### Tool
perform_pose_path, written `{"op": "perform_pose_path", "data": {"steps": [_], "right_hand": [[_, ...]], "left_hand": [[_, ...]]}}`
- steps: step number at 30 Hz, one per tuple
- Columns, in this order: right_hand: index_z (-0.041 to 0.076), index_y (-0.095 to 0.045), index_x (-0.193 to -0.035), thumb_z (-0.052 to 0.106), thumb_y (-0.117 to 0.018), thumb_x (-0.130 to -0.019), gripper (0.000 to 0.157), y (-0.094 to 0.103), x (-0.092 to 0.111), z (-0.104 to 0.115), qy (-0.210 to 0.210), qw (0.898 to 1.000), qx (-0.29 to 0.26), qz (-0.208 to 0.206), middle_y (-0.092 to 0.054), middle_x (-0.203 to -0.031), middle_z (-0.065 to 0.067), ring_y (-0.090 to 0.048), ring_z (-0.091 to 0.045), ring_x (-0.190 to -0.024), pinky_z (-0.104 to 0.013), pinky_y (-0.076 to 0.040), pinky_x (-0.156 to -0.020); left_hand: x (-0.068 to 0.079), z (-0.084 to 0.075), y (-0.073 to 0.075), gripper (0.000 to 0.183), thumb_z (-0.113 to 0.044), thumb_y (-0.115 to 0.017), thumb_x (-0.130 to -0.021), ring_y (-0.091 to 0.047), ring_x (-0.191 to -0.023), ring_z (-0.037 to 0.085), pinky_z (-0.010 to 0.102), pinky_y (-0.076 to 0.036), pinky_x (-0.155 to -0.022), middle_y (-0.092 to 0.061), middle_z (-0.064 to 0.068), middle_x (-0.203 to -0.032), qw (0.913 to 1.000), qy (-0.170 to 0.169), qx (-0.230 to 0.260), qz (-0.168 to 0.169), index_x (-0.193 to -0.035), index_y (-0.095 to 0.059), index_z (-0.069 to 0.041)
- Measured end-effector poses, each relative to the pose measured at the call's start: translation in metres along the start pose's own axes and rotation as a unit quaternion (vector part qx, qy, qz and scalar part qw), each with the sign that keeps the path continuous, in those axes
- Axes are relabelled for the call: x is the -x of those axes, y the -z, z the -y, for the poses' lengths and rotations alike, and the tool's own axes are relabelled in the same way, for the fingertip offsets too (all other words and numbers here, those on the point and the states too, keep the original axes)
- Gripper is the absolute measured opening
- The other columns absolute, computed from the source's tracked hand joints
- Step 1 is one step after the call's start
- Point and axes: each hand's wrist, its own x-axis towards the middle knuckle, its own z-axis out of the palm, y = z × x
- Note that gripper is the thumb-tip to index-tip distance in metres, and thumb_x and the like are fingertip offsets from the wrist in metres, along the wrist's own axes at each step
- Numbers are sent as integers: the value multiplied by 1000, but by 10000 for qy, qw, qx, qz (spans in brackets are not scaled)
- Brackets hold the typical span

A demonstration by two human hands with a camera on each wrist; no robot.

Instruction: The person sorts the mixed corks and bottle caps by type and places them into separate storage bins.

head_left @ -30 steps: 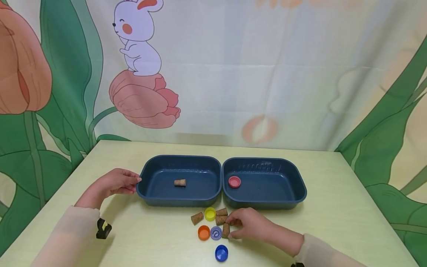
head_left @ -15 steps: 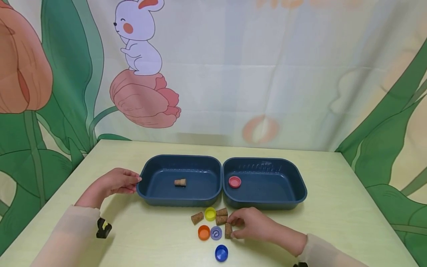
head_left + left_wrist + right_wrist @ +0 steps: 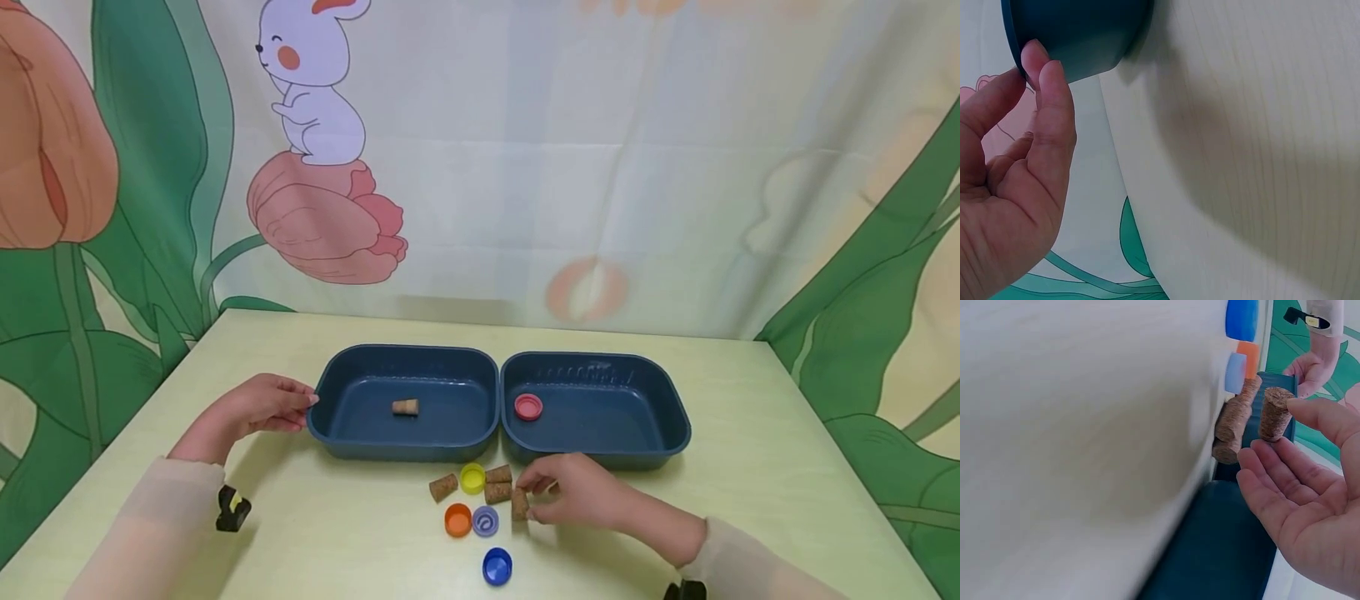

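My right hand (image 3: pixel 581 493) pinches a cork (image 3: pixel 1274 414) between thumb and fingers, raised off the table just right of two corks (image 3: pixel 498 492) lying side by side. Close by lie another cork (image 3: pixel 443 487), a yellow bottle cap (image 3: pixel 472 478), an orange cap (image 3: pixel 458 520), a purple cap (image 3: pixel 485 522) and a blue cap (image 3: pixel 497 567). My left hand (image 3: pixel 264 406) grips the left edge of a dark blue tray (image 3: pixel 403 452), thumb and fingertips at its rim. Inside that tray is one cork (image 3: pixel 406 407).
A second dark blue tray (image 3: pixel 600 459) stands against the first one's right side and holds a red cap (image 3: pixel 528 407). Both sit on a pale wooden table (image 3: pixel 720 417). A printed curtain (image 3: pixel 480 208) hangs behind the table.
My right hand has drawn a cork away from beside the purple cap, rightward and a little up toward the trays. The left hand has stayed at the tray rim.
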Motion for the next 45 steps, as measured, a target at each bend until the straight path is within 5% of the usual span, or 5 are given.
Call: {"op": "perform_pose_path", "data": {"steps": [10,18,34,45], "right_hand": [[7,-70,-113,14,-75,-83,31,15,2,13,-169,9997,-147,83,-74,-105,-1,-68,-14,-94,-29,-59,-87],[7,-71,-112,12,-74,-84,29,33,1,19,-27,9999,-81,-62,-74,-105,-2,-68,-11,-93,-18,-57,-83],[7,-69,-116,18,-75,-87,32,67,-12,38,-36,9996,280,-86,-72,-111,-5,-68,-13,-97,-23,-58,-87],[5,-68,-119,15,-70,-89,31,107,-24,65,-25,9992,391,-63,-73,-109,-7,-70,-18,-101,-28,-59,-86]], "left_hand": [[1,-1,-1,39,-19,-55,-101,-64,-70,9,23,-60,-71,-65,-3,-75,10000,68,-48,-39,-124,-52,12],[0,0,1,40,-18,-55,-102,-63,-69,8,23,-60,-71,-65,-3,-75,10000,-23,-11,3,-126,-51,14],[0,-1,0,41,-17,-55,-101,-63,-69,8,23,-60,-71,-65,-2,-76,10000,-46,49,44,-127,-49,15],[0,-1,0,41,-16,-54,-102,-63,-70,8,22,-60,-71,-65,-3,-76,10000,-57,44,59,-128,-49,16]]}}
